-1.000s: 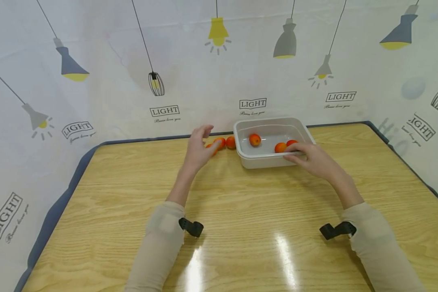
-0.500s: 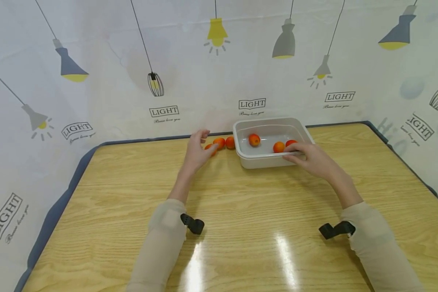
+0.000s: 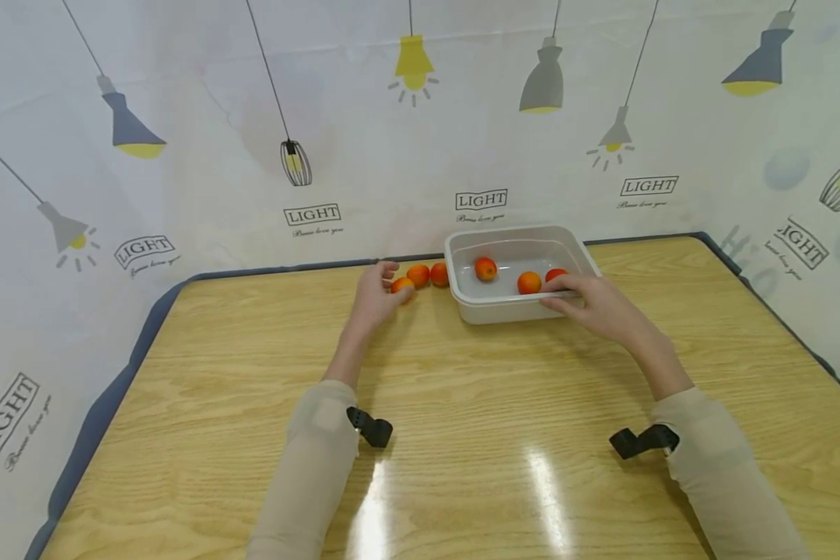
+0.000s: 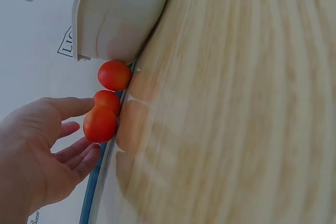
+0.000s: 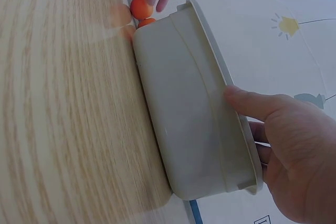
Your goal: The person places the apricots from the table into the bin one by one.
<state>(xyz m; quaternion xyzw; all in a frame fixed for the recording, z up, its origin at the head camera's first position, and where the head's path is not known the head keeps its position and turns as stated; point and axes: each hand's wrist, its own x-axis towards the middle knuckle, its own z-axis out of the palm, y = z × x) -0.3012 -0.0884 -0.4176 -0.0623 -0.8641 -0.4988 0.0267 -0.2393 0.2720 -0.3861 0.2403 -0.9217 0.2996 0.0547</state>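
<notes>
At the back of the table, my left hand (image 3: 372, 299) reaches round the nearest of three loose orange-red tomatoes (image 3: 402, 286). Its thumb and fingers are spread about that tomato (image 4: 100, 125) in the left wrist view, without a visible firm grip. Just beyond are a second tomato (image 3: 418, 274) and a third tomato (image 3: 439, 274), beside a white plastic container (image 3: 504, 313). My right hand (image 3: 595, 303) pinches the container's front rim near its right corner, thumb outside and fingers inside. Three tomatoes (image 3: 485, 269) lie in the container, one partly hidden by the right hand.
The wooden table (image 3: 462, 420) extends in front of both hands. A white cloth backdrop (image 3: 364, 155) with printed lamps stands close behind the container and tomatoes. A dark blue strip (image 3: 287, 269) runs along the table's back edge.
My left hand has come down around the nearest loose tomato, its fingers lower than before. One tomato inside the container has shifted slightly left. The right hand keeps its hold on the rim.
</notes>
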